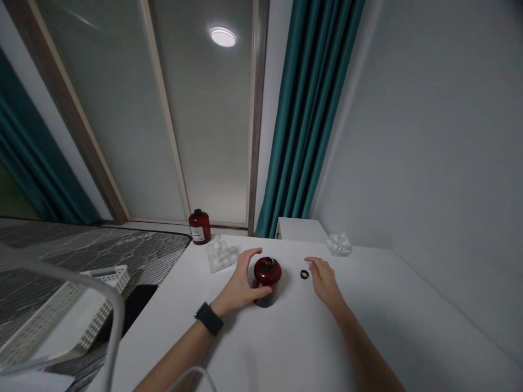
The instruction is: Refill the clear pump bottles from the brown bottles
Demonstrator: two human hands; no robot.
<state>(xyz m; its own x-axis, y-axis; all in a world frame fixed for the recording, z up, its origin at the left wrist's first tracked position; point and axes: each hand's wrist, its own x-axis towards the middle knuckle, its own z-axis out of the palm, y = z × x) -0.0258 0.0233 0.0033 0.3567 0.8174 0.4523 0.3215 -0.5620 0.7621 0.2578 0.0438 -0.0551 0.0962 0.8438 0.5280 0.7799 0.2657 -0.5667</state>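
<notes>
counting two hands over this white table (327,337), and the left hand (241,283) is curling around one dark red jar (267,275) with a small metal ring on its lid (268,262). its fingers (261,291) are lying against the jar's near side while the thumb is arching over the left, so it's cupping the jar, but i can't tell if it's actually gripping. the right hand (322,280) is staying relaxed and open, fingers released and slightly bent, sitting just right of one black ring (304,274) without touching it. the jar is standing upright near the table's back edge, between the hands, and the black ring is lying flat just beside it.

a watch (208,319) is sitting on the left wrist. along the back edge there's one labelled dark red bottle (199,227) at the far left corner, plus two clear plastic pieces, one (219,256) behind the left hand and one (339,245) behind the right. the tabletop is stretching a long way right to a grey wall (425,136), while its left edge is dropping off toward a white wire basket (81,310) close by.
</notes>
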